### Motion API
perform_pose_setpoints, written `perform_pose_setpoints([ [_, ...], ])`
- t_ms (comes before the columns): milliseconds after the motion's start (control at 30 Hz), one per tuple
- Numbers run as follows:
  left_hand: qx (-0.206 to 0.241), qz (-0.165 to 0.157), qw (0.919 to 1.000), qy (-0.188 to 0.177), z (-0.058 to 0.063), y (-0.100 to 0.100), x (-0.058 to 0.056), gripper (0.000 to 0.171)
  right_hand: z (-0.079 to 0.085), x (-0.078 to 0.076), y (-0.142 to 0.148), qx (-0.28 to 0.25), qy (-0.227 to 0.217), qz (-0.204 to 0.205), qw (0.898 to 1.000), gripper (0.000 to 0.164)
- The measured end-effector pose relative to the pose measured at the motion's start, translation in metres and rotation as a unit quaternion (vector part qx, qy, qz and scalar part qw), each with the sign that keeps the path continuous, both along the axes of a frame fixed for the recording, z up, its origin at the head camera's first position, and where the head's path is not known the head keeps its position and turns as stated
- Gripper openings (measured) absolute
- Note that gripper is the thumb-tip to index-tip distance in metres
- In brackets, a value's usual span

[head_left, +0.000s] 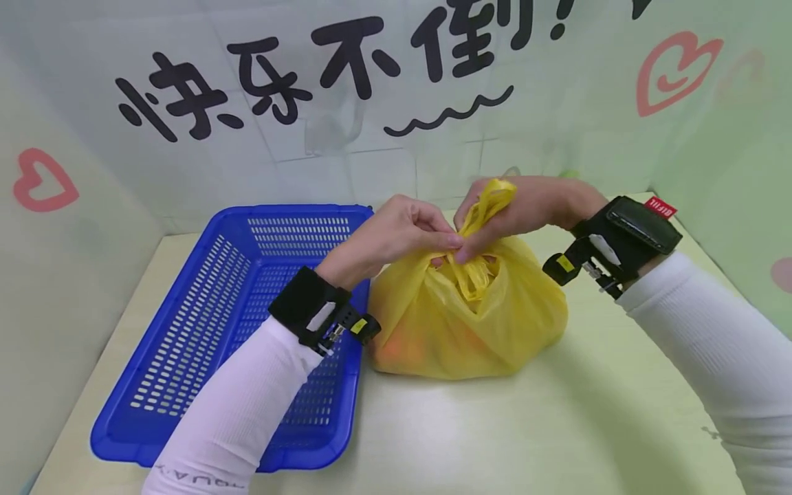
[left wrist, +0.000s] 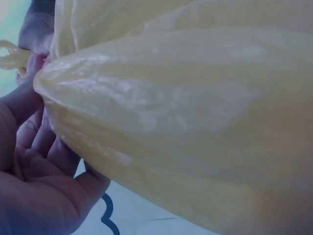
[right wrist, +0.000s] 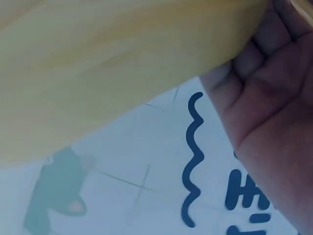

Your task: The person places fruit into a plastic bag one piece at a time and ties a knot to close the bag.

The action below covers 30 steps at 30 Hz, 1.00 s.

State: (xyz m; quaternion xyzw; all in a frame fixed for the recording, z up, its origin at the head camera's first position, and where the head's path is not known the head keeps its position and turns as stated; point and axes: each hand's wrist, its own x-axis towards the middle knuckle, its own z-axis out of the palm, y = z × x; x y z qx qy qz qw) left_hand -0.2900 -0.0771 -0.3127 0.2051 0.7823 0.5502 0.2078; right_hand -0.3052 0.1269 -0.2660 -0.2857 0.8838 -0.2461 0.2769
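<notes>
A full yellow plastic bag (head_left: 445, 337) sits on the table, with orange and reddish contents showing faintly through its side. Its gathered top is between both hands. My left hand (head_left: 411, 227) pinches the bag's neck from the left with thumb and fingers. From the right, my right hand (head_left: 526, 203) grips the twisted handles, and a loop of them sticks up above its thumb. Small gaps beneath the fingers let some of the contents show. In the left wrist view the taut bag (left wrist: 161, 107) runs from the left fingertips. The right wrist view has the right palm (right wrist: 274, 93) beside the plastic.
A blue perforated basket (head_left: 355, 419) stands on the table left of the bag, beneath the left forearm. Behind is a pale wall (head_left: 383, 179) with black lettering and red hearts. The light table (head_left: 427, 440) extends in front and to the right.
</notes>
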Motion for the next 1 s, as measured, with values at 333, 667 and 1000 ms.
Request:
perform_pose_setpoints([
  [333,-0.013,0.034,0.9987,-0.037,0.0,-0.007,-0.005,0.026,-0.049,0.024,0.002,-0.118,0.584,0.157,0.788,0.021],
  [667,-0.099,0.034,0.9943,-0.023,-0.002,0.002,0.006,0.063,-0.09,0.023,-0.002,-0.167,0.78,0.06,0.601,0.019],
  [1000,0.044,0.047,0.9965,-0.055,-0.001,0.008,0.008,0.033,-0.091,0.024,-0.003,-0.21,0.736,-0.005,0.644,0.023],
])
